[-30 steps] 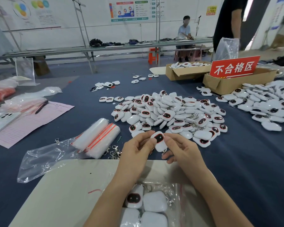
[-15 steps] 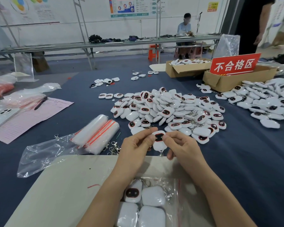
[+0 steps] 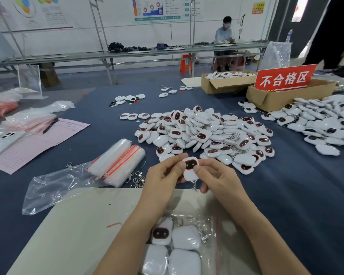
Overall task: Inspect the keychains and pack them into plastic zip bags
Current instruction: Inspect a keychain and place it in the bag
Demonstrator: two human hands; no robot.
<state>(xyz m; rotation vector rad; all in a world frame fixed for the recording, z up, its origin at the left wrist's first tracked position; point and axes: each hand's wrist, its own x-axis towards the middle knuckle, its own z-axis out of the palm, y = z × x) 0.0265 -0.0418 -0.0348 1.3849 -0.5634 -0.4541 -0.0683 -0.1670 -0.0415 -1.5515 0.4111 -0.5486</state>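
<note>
Above the far edge of the beige board (image 3: 77,225) | keychain (image 3: 190,167) stood upright, dark face toward the camera — clasp hanging below | left grip (image 3: 163,179) pinched its left side | right grip (image 3: 218,179) pinched its right side | zip bag (image 3: 214,231) with four keychains lay under the wrists | pile (image 3: 207,132) on blue surface (image 3: 286,195) just behind

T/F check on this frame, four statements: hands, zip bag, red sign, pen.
1. The left hand and right hand pinch one keychain, dark face up. True.
2. The zip bag by the wrists is empty. False: the zip bag holds bagged keychains, four visible.
3. The red sign stands at the nearer cardboard box. True.
4. The pen lies on the keychain pile. False: the pen lies on the pink sheet, left of the pile.
</note>
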